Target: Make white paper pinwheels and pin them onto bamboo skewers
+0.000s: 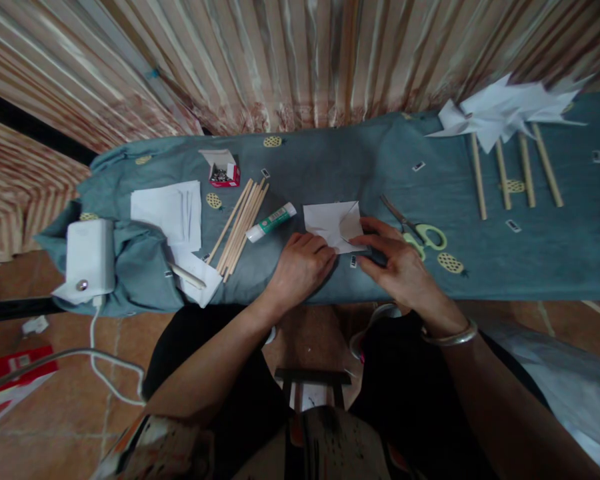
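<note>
A small square sheet of white paper [325, 217] lies on the cloth in front of me, with fold lines and a corner turned over at its right. My left hand [304, 263] is closed, its curled fingers pressing on the sheet's lower left edge. At the right edge, my right hand [397, 260] grips the paper with bent fingers near the turned corner; its thumb is lower, by the near edge. Just right of that hand lie scissors [420, 230] with light green handles. A glue stick [271, 222] with a green label rests to the left of the sheet.
Left of the glue are wooden sticks [243, 227], a red box of metal pins [224, 170], stacked paper [167, 210] and a white corded device [90, 260]. White paper pinwheels [510, 110] on sticks lie at far right. Green cloth [350, 157] covers the table before a striped curtain [300, 60].
</note>
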Motion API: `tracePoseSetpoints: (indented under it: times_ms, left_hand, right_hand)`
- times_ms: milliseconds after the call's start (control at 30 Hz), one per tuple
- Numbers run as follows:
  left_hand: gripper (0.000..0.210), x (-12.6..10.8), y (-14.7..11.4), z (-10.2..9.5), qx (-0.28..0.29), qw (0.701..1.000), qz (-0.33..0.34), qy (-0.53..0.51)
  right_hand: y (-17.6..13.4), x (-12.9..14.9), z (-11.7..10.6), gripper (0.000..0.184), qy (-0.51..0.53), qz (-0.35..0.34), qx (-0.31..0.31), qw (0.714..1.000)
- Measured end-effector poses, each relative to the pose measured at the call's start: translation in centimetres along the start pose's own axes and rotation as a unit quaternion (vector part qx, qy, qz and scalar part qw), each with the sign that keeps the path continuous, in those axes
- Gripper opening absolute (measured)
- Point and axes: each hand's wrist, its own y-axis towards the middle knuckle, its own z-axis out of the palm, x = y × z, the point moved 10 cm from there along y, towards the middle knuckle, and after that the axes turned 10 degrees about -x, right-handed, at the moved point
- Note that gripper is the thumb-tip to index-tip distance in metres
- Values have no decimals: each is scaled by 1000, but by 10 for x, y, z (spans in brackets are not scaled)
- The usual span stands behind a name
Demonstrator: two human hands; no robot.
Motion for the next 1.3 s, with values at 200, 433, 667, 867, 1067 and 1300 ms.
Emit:
tracePoseSetpoints:
  times_ms: [200,433,667,867,1067,1300]
  left_hand:
    - [27,-2,-1,-1,-3,1000,-3,-24]
    - [25,-1,-2,5,4,999,-10,-30]
    - [22,9,-5,0,-38,986,-70,-146]
    - [20,9,-9,0,-46,980,-83,-174]
    - [15,8,-12,2,-43,980,-95,-169]
    - [25,1,-13,2,-43,983,-62,-166]
  right_hand:
    - [1,4,-2,13,3,2,-18,1000]
    - [-3,9,0,14,1,-5,-7,1000]
    - [-2,-1,-1,11,32,27,6,999]
    - [-1,-5,1,12,48,52,-11,997]
    - [2,2,3,12,1,32,-46,998]
    - [2,6,6,11,-30,25,-52,998]
